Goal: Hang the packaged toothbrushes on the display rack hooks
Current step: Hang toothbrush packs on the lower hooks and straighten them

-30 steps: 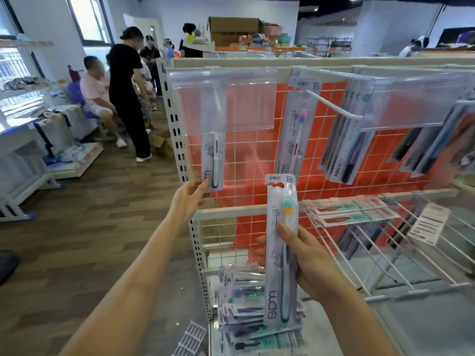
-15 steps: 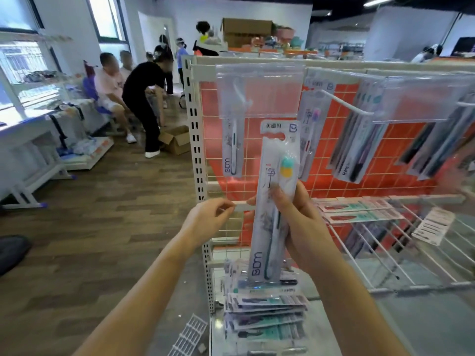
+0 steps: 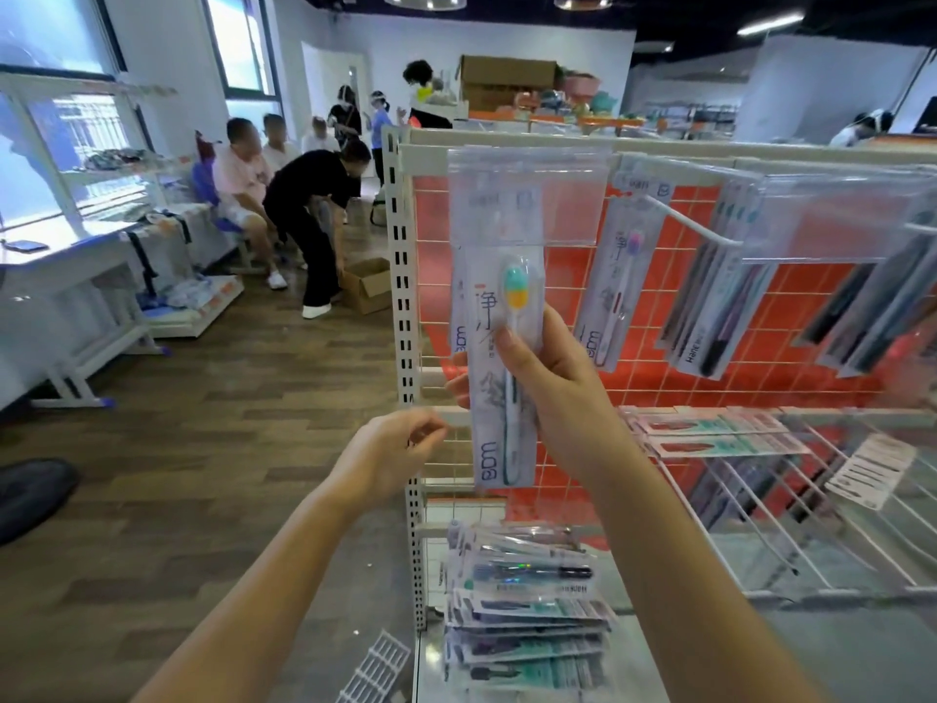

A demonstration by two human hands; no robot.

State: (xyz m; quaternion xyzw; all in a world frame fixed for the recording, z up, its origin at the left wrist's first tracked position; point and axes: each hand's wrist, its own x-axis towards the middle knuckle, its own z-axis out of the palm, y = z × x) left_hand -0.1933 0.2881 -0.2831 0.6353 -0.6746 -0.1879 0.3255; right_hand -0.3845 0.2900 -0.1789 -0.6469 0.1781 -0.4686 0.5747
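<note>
Now right hand [image 3: 545, 393] fingers clamped mid-card on packaged toothbrush [image 3: 504, 367], raised at leftmost hook's clear flap [image 3: 527, 195]. Left hand [image 3: 390, 456] loosely curled, empty. Pack looks light, flexible, slippery; best held near middle.

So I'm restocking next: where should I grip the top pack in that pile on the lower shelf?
Pinch the top pack from above by its long edges near the middle. It lies flat on the pile of packs with its length running left-right, so the flat card edges are easiest to reach, probably leaving the hang end free.
</note>
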